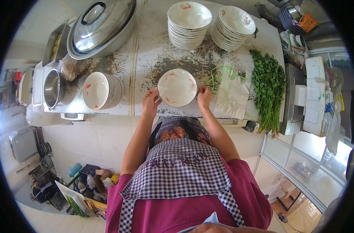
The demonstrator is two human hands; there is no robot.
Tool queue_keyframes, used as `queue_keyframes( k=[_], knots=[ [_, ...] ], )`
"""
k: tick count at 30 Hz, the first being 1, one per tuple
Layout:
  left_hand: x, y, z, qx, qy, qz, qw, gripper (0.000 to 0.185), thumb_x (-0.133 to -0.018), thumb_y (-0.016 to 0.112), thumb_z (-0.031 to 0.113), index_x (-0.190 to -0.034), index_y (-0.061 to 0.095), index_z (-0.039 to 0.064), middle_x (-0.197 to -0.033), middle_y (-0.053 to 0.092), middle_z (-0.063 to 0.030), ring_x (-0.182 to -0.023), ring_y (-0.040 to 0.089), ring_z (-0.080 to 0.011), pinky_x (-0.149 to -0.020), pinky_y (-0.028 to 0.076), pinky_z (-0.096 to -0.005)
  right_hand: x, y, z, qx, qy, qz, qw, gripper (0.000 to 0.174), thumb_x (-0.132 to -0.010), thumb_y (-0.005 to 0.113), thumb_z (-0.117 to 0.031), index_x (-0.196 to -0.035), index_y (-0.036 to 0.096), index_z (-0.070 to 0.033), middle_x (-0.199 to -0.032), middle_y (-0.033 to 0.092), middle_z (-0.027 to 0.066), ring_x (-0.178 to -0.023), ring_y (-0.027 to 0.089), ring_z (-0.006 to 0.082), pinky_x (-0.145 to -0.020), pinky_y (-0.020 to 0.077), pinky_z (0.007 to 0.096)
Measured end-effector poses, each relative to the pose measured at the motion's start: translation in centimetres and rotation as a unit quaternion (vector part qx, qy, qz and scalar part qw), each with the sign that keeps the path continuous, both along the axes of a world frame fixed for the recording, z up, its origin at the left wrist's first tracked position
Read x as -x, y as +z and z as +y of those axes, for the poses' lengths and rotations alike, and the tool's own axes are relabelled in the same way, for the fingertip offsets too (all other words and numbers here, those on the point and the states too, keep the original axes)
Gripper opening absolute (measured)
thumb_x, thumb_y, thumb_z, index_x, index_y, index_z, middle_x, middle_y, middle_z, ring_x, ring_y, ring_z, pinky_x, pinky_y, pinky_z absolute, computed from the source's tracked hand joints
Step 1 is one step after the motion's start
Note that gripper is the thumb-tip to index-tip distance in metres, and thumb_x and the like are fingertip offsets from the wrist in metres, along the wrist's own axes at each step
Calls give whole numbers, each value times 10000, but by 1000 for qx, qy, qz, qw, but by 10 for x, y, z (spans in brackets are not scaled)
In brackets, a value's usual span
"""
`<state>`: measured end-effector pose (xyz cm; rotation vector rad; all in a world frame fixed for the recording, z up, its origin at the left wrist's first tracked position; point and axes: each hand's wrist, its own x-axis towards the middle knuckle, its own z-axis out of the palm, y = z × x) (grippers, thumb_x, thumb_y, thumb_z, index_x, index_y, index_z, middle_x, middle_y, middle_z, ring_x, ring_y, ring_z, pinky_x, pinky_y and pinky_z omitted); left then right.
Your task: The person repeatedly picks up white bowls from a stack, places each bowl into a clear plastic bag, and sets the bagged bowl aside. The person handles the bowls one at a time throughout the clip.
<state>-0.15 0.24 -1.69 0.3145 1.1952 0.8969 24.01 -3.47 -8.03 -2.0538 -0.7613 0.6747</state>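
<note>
A white bowl [177, 87] with red fish designs stands on the worn worktop in front of me, its top looking glossy, as if covered with thin clear plastic. My left hand [150, 102] pinches at its left rim. On the opposite side, my right hand [204, 97] has its fingers closed at the rim. Whether the fingertips grip the rim itself or only the plastic is hard to see. To the right of my right hand lies a pile of clear plastic bags [231, 97], with green plastic strips [213, 78] beside it.
Two tall bowl stacks [189, 33] [230, 36] stand at the back. Another bowl stack [102, 91] lies tilted at left, near a steel bowl [53, 88] and a large lidded metal basin [102, 29]. Leafy green herbs [267, 87] lie along the right edge of the worktop [153, 52].
</note>
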Motion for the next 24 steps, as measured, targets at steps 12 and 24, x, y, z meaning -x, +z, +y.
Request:
queue_keyframes(
  k=[12, 24],
  knots=[
    [3, -6, -4, -13, -12, -16, 1000, 99, -915, 567, 178, -994, 604, 131, -937, 614, 18, -898, 560, -120, -804, 438, -311, 16, 54, -5, -90, -20, 315, 945, 231, -908, 615, -289, -854, 589, -66, -730, 587, -1, -614, 536, 80, -531, 447, 256],
    [14, 9, -6, -35, 8, 29, 999, 178, -935, 564, 256, -1036, 609, 115, -972, 621, 5, -916, 561, -126, -790, 451, -313, 7, 57, -14, -85, -68, 440, 891, 161, -886, 601, -275, -960, 602, -131, -861, 598, -23, -751, 565, 92, -594, 478, 280]
  ],
)
